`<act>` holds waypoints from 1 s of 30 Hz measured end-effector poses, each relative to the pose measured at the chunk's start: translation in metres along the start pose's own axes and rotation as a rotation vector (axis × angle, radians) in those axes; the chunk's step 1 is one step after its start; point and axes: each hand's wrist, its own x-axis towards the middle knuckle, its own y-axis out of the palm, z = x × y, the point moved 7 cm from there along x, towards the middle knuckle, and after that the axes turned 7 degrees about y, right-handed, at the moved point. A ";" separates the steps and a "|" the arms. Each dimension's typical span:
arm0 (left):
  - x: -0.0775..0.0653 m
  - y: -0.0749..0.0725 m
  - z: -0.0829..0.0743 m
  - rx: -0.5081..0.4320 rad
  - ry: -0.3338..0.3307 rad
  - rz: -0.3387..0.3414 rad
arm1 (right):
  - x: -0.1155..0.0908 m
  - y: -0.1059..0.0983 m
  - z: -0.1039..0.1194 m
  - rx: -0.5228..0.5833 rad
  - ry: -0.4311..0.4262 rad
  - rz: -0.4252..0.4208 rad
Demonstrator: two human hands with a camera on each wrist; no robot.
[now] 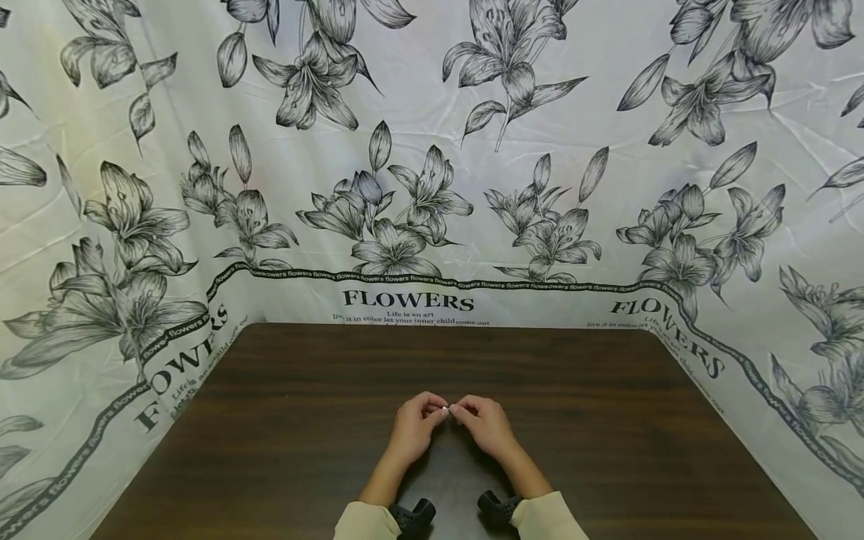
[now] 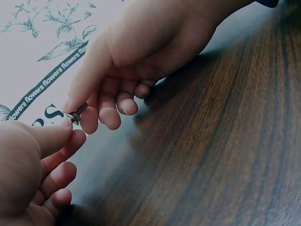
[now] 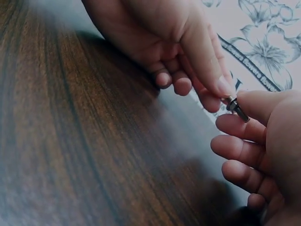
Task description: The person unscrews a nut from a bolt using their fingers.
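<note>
Between the fingertips of both hands is a small dark metal bolt (image 2: 82, 108) with a shiny collar, a nut or washer, near one end. My left hand (image 1: 412, 429) pinches the collar end with thumb and forefinger; this shows in the left wrist view at lower left. My right hand (image 1: 487, 427) has its thumb and forefinger about the shank, whose tip shows in the right wrist view beside the bolt's collar (image 3: 231, 104). The other fingers of both hands are loosely curled. Fingertips partly hide the bolt, and in the head view only a tiny bright spot shows.
Under the hands is a dark wood-grain table (image 1: 304, 450). White cloth (image 1: 540, 300) printed with black flowers and lettering hangs behind it and along both sides. Black wrist devices (image 1: 413, 517) sit at the cuffs of the pale sleeves (image 1: 367, 521).
</note>
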 end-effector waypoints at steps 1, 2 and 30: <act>0.000 0.000 0.000 -0.005 0.000 0.000 | 0.000 0.000 0.000 0.009 0.008 0.002; 0.000 0.000 0.000 -0.010 0.002 0.000 | 0.000 0.000 0.000 0.016 0.009 0.007; 0.001 0.000 -0.003 -0.022 0.000 0.036 | 0.001 -0.001 -0.001 0.074 0.005 0.003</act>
